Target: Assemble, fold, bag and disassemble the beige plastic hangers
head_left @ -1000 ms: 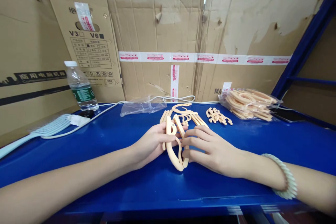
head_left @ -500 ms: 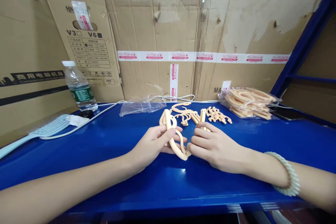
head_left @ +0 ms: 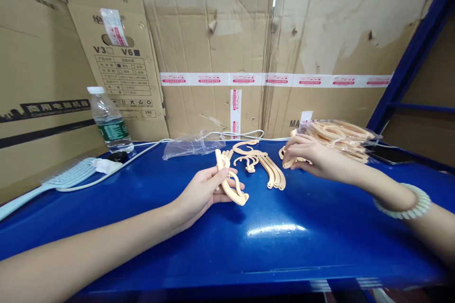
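Observation:
My left hand (head_left: 209, 187) is closed around a peach-coloured plastic folding hanger (head_left: 234, 192), its curved arm and looped hook standing out past the thumb. Over at the pile of small curved plastic pieces (head_left: 282, 153), my right hand (head_left: 307, 154) reaches down with thumb and fingers apart, its fingertips at the pieces and partly covering them. Between the hands lie several long curved hanger arms (head_left: 273, 173), side by side. Hanger hooks (head_left: 245, 158) rest just behind them, close to the left hand.
A clear bag of more hanger parts (head_left: 341, 135) sits at the back right beside a dark phone (head_left: 391, 154). Crumpled clear plastic (head_left: 192, 147) and a white cable (head_left: 149, 149) lie at the back. To the left are a water bottle (head_left: 112, 123) and a light blue hairbrush (head_left: 71, 175). Cardboard (head_left: 213, 42) walls the blue table (head_left: 227, 246).
My right hand has moved right and back from beside the left hand to the small pieces, uncovering the long arms. My left hand, still holding the hanger, has shifted slightly left.

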Tool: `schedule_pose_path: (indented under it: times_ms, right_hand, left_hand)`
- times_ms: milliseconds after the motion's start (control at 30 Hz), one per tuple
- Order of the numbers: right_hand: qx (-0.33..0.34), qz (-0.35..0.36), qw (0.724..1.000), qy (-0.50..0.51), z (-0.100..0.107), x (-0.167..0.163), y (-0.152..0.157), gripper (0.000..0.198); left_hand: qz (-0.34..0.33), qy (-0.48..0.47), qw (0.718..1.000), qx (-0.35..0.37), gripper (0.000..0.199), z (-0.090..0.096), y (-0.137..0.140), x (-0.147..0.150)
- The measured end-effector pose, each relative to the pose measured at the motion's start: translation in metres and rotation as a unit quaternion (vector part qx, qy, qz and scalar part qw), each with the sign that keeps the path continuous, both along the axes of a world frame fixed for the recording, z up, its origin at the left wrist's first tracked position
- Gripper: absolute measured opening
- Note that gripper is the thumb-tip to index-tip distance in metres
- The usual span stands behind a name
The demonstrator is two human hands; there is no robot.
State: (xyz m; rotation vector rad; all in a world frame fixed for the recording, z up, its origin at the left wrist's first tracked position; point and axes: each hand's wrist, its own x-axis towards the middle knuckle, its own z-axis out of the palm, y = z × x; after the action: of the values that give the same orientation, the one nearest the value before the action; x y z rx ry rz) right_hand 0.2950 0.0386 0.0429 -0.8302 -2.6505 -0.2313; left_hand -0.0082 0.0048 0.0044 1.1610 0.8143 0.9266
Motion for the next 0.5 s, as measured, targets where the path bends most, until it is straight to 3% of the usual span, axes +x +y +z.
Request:
schedule_pose_path:
  times_ms: [233,500]
  right_hand:
    - [-0.111,-0.002,0.993,-0.041,-0.01,-0.007,0.0,0.023]
    - [-0.189,-0.015,0.981,-0.04,-0.004,-0.01,-0.012,0.022]
  left_hand:
    - [-0.001,0.006,1.0,-0.001,0.023,0.001,0.001,0.0]
    - [0.0,0.012,1.0,-0.005,0.021,0.004,-0.001,0.001]
